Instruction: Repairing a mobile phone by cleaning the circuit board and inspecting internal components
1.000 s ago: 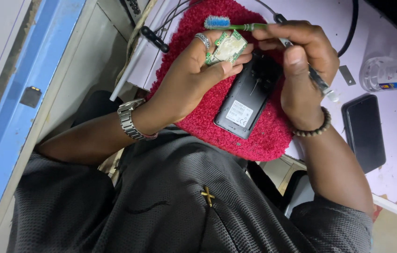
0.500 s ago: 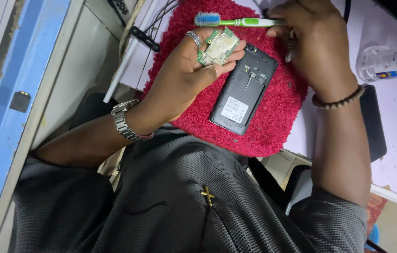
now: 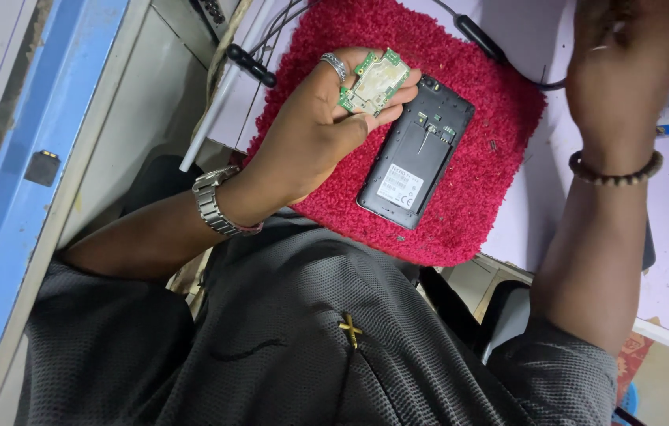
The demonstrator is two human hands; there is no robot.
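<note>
The person wears a dark grey, waffle-textured shirt with short sleeves and a small gold cross-shaped mark at the chest. The left hand carries a silver ring on one finger and a silver link wristwatch. A brown beaded bracelet circles the right wrist.

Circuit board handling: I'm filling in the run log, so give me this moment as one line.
left hand: holds green circuit board | right hand: raised at desk's far side, grip unclear | opened phone: on red mat
</note>
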